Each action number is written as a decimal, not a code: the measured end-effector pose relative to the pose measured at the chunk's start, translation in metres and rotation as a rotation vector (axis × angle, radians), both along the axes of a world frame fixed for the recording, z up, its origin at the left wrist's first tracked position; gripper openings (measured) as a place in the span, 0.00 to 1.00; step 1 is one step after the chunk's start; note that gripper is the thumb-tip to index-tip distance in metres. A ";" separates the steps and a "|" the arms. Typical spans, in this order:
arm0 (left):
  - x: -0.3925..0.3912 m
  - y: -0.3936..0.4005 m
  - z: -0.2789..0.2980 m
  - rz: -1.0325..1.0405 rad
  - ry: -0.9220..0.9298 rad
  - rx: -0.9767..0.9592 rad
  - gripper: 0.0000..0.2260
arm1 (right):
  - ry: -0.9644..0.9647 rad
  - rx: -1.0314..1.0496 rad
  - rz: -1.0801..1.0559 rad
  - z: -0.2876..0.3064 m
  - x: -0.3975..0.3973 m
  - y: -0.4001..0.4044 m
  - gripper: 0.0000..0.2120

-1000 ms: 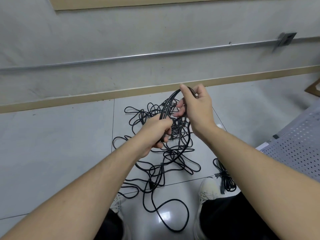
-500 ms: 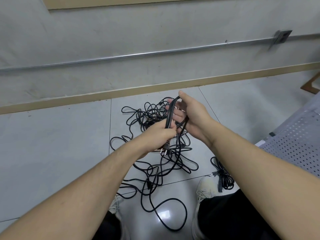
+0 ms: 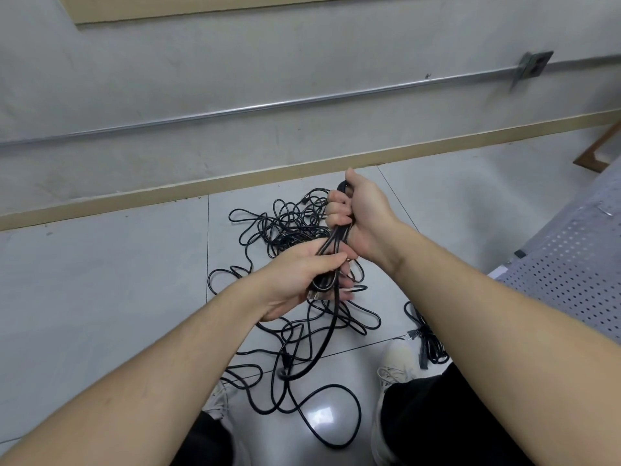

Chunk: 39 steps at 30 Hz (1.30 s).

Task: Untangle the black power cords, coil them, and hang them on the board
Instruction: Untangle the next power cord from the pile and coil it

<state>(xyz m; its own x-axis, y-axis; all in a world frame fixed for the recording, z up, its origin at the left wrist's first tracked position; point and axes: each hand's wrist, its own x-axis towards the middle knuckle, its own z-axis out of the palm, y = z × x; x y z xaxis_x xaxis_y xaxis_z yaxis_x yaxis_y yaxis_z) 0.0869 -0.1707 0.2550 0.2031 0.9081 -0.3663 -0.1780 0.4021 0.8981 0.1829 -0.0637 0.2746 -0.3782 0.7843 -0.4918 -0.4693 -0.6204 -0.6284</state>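
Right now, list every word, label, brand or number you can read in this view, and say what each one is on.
None: no readable text shows anywhere in this view.
The black power cords, including the coiled cord in both hands, show no legible markings.
The metal box on the wall shows no lettering.
The perforated board is blank.

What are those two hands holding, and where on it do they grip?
Both grip one folded bundle of black power cord: the right hand closes around its upper loop end, the left hand around its lower part.
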 end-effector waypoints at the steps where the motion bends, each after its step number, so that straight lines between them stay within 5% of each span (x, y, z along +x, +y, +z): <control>1: 0.002 -0.001 -0.001 0.012 -0.009 0.008 0.05 | 0.003 0.025 0.002 -0.001 0.001 -0.001 0.19; 7: -0.001 0.005 0.004 0.163 -0.013 0.111 0.05 | -0.121 0.125 0.238 -0.014 0.016 -0.001 0.34; 11: -0.017 0.017 0.005 0.398 0.021 0.180 0.06 | -0.353 0.216 0.532 -0.024 0.006 -0.016 0.23; 14: -0.030 0.022 0.007 0.599 -0.048 0.194 0.07 | -0.418 0.274 0.716 -0.028 0.001 -0.023 0.23; 20: -0.050 0.028 0.012 0.829 -0.148 0.266 0.06 | -0.313 0.321 0.828 -0.020 -0.009 -0.035 0.21; 26: -0.055 0.033 0.007 1.051 0.178 0.357 0.09 | -0.496 0.489 0.947 -0.026 -0.015 -0.051 0.11; 32: -0.076 0.027 -0.001 1.110 0.590 0.389 0.08 | -0.640 0.546 0.971 -0.029 -0.003 -0.040 0.16; 39: -0.081 0.029 -0.007 0.916 0.750 0.327 0.08 | -0.385 0.648 0.542 -0.013 0.003 -0.030 0.13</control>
